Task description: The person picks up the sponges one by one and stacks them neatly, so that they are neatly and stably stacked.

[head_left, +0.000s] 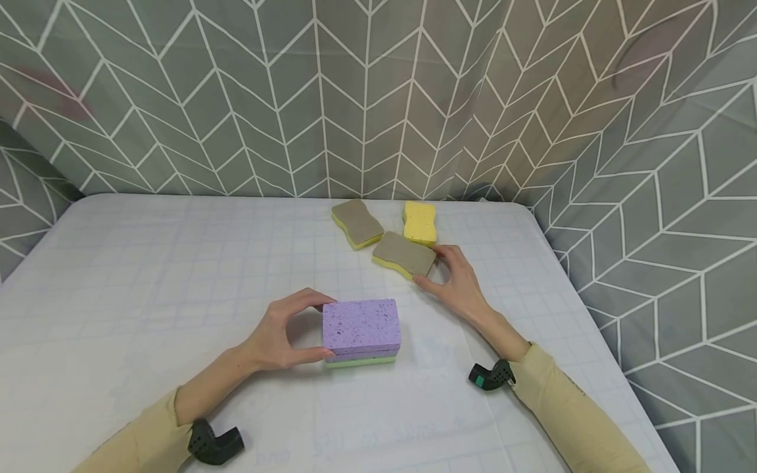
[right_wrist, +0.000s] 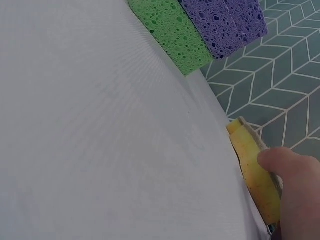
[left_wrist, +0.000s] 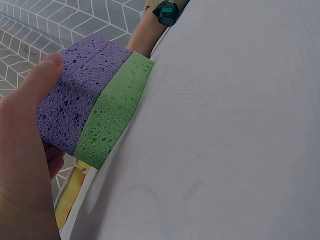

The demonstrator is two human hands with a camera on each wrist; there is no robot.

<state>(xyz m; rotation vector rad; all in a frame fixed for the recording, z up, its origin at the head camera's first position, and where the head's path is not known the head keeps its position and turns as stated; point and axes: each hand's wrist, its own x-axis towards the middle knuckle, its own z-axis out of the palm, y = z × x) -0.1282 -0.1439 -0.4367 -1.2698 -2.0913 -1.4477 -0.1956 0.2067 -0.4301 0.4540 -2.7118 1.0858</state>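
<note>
Purple sponge layers [head_left: 362, 324] rest on a green sponge [left_wrist: 114, 112] on the white table [head_left: 177, 276]; the left hand [head_left: 270, 341] has thumb and fingers clamped on the purple's left end. Farther back, the right hand [head_left: 465, 292] pinches a grey-topped sponge [head_left: 404, 253], near a second grey-topped sponge [head_left: 357, 222] and a yellow sponge [head_left: 420, 222].

White-covered table [head_left: 148, 263], far corners rounded, cover faintly gridded: four sponges noted on its surface.
Green sponge [left_wrist: 112, 110] lies flat at the left hand's [head_left: 284, 332] grip, bearing purple sponge layers [head_left: 362, 325]. Grey-topped sponge [head_left: 402, 253] lies between thumb and fingers of the right hand [head_left: 460, 286]. Just beyond that grip: yellow-topped sponge [head_left: 420, 222]; beyond and to the left, second grey-topped piece [head_left: 357, 222].
</note>
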